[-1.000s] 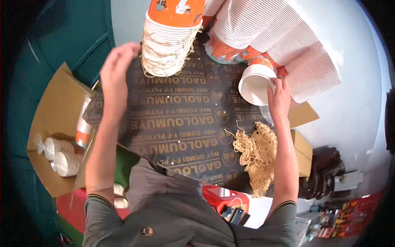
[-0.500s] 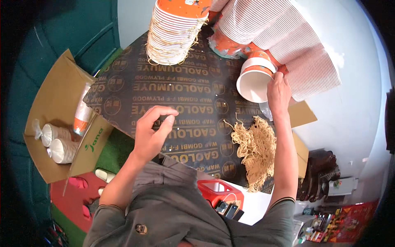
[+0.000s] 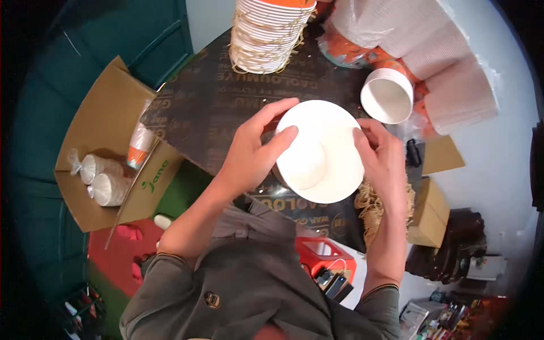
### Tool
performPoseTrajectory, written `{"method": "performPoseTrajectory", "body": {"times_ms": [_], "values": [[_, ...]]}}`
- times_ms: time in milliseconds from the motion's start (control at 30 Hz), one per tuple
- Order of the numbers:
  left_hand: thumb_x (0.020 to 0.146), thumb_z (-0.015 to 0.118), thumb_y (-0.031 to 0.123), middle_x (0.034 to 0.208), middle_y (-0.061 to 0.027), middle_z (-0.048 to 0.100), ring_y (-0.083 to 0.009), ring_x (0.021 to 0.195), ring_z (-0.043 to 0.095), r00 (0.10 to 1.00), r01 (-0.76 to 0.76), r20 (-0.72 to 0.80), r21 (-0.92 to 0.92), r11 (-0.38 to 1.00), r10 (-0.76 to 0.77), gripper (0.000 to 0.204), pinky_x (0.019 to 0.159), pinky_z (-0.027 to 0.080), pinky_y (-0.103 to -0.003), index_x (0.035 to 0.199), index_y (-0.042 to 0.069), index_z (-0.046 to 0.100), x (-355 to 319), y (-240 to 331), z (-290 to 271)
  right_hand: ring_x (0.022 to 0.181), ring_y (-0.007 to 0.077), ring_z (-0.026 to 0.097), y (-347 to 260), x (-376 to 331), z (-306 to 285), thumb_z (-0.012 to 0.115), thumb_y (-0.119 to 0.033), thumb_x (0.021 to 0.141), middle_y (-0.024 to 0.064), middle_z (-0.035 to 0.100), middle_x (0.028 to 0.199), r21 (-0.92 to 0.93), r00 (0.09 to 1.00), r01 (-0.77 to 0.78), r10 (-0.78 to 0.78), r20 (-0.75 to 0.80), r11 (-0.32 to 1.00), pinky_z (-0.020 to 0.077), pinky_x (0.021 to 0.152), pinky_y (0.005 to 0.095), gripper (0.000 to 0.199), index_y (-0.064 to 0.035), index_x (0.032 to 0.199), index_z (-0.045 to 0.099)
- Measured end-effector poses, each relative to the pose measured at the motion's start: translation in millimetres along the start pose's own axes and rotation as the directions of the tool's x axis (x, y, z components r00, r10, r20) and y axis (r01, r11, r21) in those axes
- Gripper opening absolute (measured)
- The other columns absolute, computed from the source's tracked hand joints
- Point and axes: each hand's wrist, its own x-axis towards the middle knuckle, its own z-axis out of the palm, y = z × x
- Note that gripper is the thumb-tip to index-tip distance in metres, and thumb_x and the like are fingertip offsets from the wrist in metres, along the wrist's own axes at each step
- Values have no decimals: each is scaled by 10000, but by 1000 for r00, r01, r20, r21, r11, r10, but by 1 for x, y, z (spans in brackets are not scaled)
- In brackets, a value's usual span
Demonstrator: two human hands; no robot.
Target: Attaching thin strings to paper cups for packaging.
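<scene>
I see the white cup (image 3: 323,150) above the bench (image 3: 198,127), mouth facing up at me, long axis nearly along my view; left hand (image 3: 254,148) and right hand (image 3: 385,161) grip its opposite sides, thumbs uppermost.

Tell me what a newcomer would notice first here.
First, the white cup, mouth toward the camera, held between left hand and right hand. Beyond it, a strand-wrapped cup stack stands on the dark tabletop. A pile of tan strands lies partly behind the right forearm.
</scene>
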Motion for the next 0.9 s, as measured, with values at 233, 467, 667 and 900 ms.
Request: {"method": "performPoseTrajectory", "body": {"times_ms": [233, 467, 667, 900], "values": [[1114, 584, 74, 1252, -75, 760, -106, 1112, 672, 985, -12, -172, -85, 996, -3, 353, 983, 535, -277, 1437, -38, 670, -8, -20, -12, 1005, 89, 663, 31, -22, 45, 578, -312, 1178, 22, 779, 1103, 457, 987, -158, 123, 106, 875, 541, 917, 285, 410, 16, 1363, 740], [1051, 566, 1, 1415, -216, 717, -278, 1226, 706, 918, -314, -245, 32, 949, 312, 429, 1105, 530, -380, 1468, -98, 598, -39, -14, 14, 1268, 149, 654, 55, -70, 44, 578, -376, 1179, 73, 736, 1368, 659, 961, -268, 240, 135, 703, 498, 1118, 334, 506, -15, 1527, 649], [1000, 613, 104, 1435, -265, 692, -429, 1300, 654, 757, -611, 25, 382, 693, 653, 506, 1148, 495, -494, 1461, -104, 585, -42, -18, 12, 1275, 151, 683, 62, -86, 55, 519, -309, 1205, 66, 725, 1409, 745, 949, -283, 288, 126, 604, 520, 1120, 347, 466, 3, 1541, 601], [1157, 403, 236, 1570, -275, 588, -347, 1380, 623, 876, -405, -255, 77, 911, 410, 518, 1200, 462, -467, 1524, -112, 514, -52, -32, 14, 1450, 215, 551, 37, -96, 52, 595, -195, 1115, 132, 582, 1587, 641, 976, -214, 132, 175, 737, 415, 1230, 377, 619, 3, 1679, 435]]}}
